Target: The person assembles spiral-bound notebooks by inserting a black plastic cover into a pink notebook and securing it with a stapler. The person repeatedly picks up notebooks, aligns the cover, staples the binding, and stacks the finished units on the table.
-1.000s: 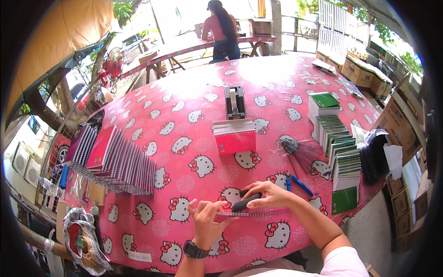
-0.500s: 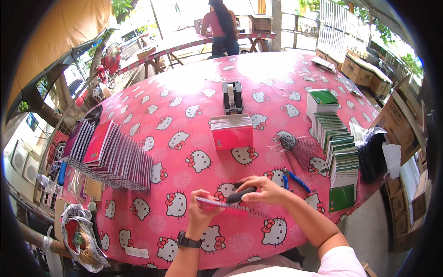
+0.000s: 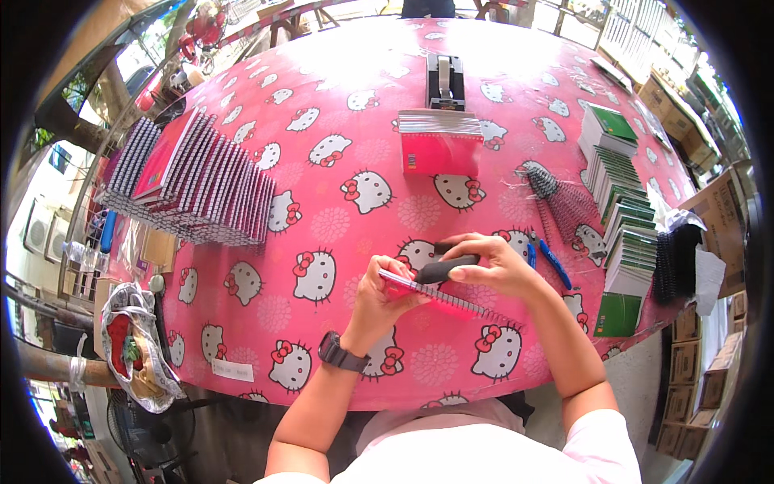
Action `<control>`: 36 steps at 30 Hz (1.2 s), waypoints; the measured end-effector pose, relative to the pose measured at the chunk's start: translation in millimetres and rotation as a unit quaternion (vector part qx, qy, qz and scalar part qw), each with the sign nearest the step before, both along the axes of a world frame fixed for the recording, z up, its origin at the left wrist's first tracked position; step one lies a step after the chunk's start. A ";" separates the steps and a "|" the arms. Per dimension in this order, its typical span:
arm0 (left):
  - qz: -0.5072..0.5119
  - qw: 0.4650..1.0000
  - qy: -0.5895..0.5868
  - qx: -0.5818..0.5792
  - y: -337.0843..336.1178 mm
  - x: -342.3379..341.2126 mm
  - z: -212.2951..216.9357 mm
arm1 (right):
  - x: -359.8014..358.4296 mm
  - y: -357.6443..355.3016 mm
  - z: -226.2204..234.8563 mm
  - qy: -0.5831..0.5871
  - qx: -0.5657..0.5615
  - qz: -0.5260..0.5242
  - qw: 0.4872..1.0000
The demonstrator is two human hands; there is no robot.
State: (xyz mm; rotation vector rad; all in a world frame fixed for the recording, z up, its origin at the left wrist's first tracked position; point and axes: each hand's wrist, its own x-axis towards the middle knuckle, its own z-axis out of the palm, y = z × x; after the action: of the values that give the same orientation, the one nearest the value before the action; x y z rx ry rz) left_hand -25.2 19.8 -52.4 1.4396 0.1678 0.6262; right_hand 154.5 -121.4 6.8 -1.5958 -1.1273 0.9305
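My left hand (image 3: 380, 297) grips the left end of a red spiral-bound notebook (image 3: 451, 302) that lies on edge near the table's front, its wire coil facing up. My right hand (image 3: 493, 263) holds a black-handled tool (image 3: 445, 269) against the coil at the notebook's left end. Both hands are close together above the pink cartoon-cat tablecloth (image 3: 339, 202).
A fanned row of red notebooks (image 3: 197, 181) lies at the left. A stack of red notebooks (image 3: 441, 141) sits before a black binding machine (image 3: 445, 81). Loose wire coils (image 3: 556, 198), blue-handled pliers (image 3: 555, 264), green notebook stacks (image 3: 625, 234), black coils (image 3: 673, 262) and cardboard boxes (image 3: 717, 218) are at the right.
The view has tilted down and closer to the table. My hands with the notebook and tool stay near the front edge; the tool sits nearer the coil's left end.
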 end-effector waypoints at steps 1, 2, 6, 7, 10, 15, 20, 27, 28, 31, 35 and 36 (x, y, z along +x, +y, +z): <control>-0.001 1.000 0.004 -0.002 0.6 -0.8 0.3 | -1.5 0.3 1.5 0.086 0.052 0.041 0.994; -0.002 1.000 0.008 -0.005 0.6 -2.1 1.8 | -4.3 -0.8 6.3 0.172 0.103 0.081 0.976; 0.007 1.000 0.011 0.002 0.2 -0.2 -0.2 | -2.6 1.6 1.5 -0.024 0.040 0.033 0.998; 0.002 1.000 0.010 0.004 1.1 -0.4 -1.3 | -0.2 2.9 -1.8 -0.120 0.004 -0.008 0.993; -0.018 1.000 0.004 -0.007 -0.7 -3.0 -4.0 | -1.6 0.5 0.0 0.019 0.093 -0.019 0.995; -0.034 0.998 0.028 0.041 -5.5 -2.9 -3.7 | 3.7 0.5 -13.5 0.020 0.105 0.013 0.994; -0.002 0.999 -0.033 -0.012 -4.2 0.6 1.2 | 1.9 1.5 -9.4 -0.163 0.084 -0.083 0.980; -0.029 0.999 0.005 0.039 -2.5 0.4 -4.8 | -7.4 2.4 -0.4 -0.095 0.048 -0.018 0.994; -0.028 0.999 0.004 0.039 -4.1 -0.8 -2.8 | -5.5 0.5 0.2 -0.020 0.073 0.004 0.997; -0.023 0.999 0.012 0.030 -4.3 -0.6 -4.9 | -14.3 -1.0 13.9 0.111 0.117 0.078 0.984; -0.017 0.999 0.006 0.046 -4.9 1.9 -5.3 | 2.9 0.7 -9.9 -0.312 0.022 -0.081 0.946; -0.015 0.998 -0.002 0.053 -5.1 2.5 -4.1 | 5.3 1.8 -11.1 -0.391 0.035 -0.116 0.912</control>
State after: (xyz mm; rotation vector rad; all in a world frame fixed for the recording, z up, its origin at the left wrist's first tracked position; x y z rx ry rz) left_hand -22.6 14.7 -56.5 1.5396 0.1110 0.6205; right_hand 159.8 -119.7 -4.3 -2.0531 -1.4248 0.0545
